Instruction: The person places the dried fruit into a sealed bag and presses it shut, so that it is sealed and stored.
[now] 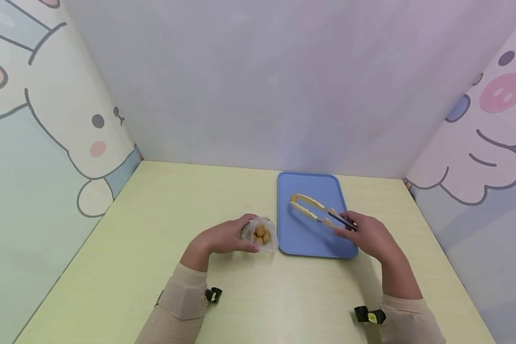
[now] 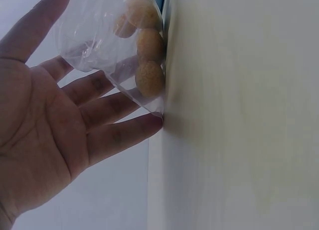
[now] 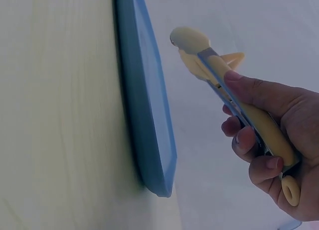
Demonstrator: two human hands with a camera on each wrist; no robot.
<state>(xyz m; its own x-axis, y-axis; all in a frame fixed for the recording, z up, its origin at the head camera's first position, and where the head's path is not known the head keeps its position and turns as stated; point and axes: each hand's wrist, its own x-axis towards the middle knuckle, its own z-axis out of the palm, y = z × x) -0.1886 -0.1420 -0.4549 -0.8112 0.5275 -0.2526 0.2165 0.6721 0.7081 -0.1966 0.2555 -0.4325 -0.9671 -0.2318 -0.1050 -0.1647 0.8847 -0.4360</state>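
A clear plastic bag (image 1: 272, 240) of round brown balls (image 1: 260, 234) stands on the table, left of a blue tray (image 1: 314, 243). My left hand (image 1: 229, 237) is at the bag's left side, thumb in front and fingers behind. In the left wrist view those fingers are spread fairly straight against the plastic, and the palm stands apart from it. My right hand (image 1: 371, 234) grips cream-coloured tongs (image 1: 304, 210) by the handles, above the tray. A small orange-brown ball (image 1: 294, 198) shows between the tongs' tips. The right wrist view hides that ball.
The pale yellow table (image 1: 155, 200) meets a plain wall (image 1: 258, 95) at the back. Side walls with cartoon animals (image 1: 94, 138) enclose it left and right. The tray's raised rim (image 3: 149, 140) stands close below the right hand's tongs.
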